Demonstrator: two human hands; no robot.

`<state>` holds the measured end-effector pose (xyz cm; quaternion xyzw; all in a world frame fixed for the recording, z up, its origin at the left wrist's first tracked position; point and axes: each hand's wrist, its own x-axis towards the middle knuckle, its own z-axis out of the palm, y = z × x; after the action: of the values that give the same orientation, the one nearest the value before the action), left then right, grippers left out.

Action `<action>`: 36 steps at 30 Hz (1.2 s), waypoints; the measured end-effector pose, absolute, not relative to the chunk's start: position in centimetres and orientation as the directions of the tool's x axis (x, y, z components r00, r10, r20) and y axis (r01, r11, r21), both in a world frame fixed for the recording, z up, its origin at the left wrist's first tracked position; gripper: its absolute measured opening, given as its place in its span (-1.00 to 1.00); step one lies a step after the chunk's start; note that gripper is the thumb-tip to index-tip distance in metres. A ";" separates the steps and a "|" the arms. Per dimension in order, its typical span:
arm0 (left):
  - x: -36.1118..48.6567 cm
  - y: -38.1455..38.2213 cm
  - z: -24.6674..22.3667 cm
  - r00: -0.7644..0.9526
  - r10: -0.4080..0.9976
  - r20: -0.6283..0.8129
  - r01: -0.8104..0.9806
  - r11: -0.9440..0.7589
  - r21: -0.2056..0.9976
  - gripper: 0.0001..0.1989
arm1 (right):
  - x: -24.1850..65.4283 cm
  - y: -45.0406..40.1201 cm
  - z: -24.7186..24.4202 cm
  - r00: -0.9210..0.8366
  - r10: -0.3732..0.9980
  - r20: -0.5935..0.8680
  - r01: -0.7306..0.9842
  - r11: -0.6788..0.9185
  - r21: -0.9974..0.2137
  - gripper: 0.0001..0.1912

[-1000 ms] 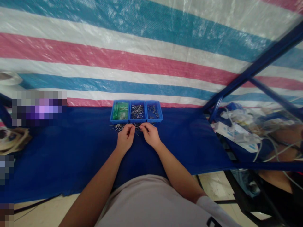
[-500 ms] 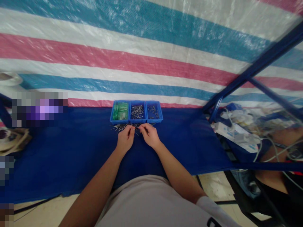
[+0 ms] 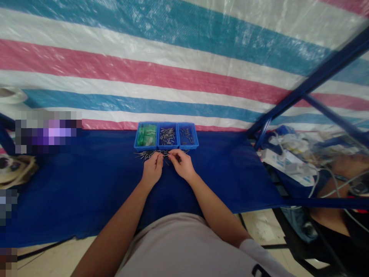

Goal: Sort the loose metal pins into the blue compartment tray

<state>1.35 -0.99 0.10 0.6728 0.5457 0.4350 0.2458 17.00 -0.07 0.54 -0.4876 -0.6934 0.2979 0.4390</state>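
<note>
Your left hand (image 3: 152, 169) and right hand (image 3: 182, 164) rest close together on the blue table (image 3: 86, 181), both with fingers curled in and pinched at the tips over a scatter of small metal pins (image 3: 144, 155) lying loose on the cloth; the pieces are too small to tell whether either pinch actually has one, though the fingertips of both hands are down among them. The pins lie in a thin line just in front of three small blue trays (image 3: 166, 147) set side by side near the far edge of the table. The left tray holds green pieces (image 3: 146, 135), the middle one and the right one hold more metal pins. Behind the trays hangs a striped tarp (image 3: 173, 69) in pink, white and blue. Off to your right, well apart from your hands, a white power strip (image 3: 284, 159) and tangled cables lie beside a blue metal frame (image 3: 311, 82)
</note>
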 end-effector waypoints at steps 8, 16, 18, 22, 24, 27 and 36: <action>1.4 -0.9 -0.1 0.012 0.948 0.318 0.512 -0.279 0.813 -0.73 | 17.1 -0.1 0.8 -0.145 0.931 0.335 0.409 0.364 -0.836 -0.73; 1.5 -0.9 -0.4 0.032 0.943 0.331 0.478 -0.305 0.824 -0.79 | 17.2 -0.2 1.1 -0.170 0.942 0.291 0.421 0.336 -0.842 -0.72; 1.5 -0.9 -0.4 0.039 0.943 0.330 0.482 -0.307 0.820 -0.79 | 17.2 -0.2 1.2 -0.170 0.941 0.293 0.431 0.338 -0.836 -0.71; 1.6 -0.9 -0.3 0.045 0.935 0.353 0.473 -0.331 0.817 -0.79 | 17.3 -0.2 1.1 -0.152 0.938 0.312 0.455 0.347 -0.820 -0.68; 1.6 -0.9 -0.3 0.058 0.932 0.357 0.466 -0.341 0.816 -0.79 | 17.3 -0.1 0.9 -0.143 0.935 0.324 0.465 0.352 -0.812 -0.67; 1.6 -0.9 -0.5 0.084 0.930 0.357 0.456 -0.355 0.816 -0.79 | 17.3 0.0 0.7 -0.136 0.933 0.333 0.483 0.356 -0.800 -0.65; 1.6 -0.9 -0.7 0.111 0.931 0.348 0.440 -0.360 0.823 -0.79 | 17.2 -0.1 0.8 -0.107 0.938 0.329 0.502 0.336 -0.797 -0.55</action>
<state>1.58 -0.86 -0.68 0.6928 0.4948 0.4470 0.2746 17.23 -0.05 0.76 -0.5156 -0.6983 0.2568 0.4250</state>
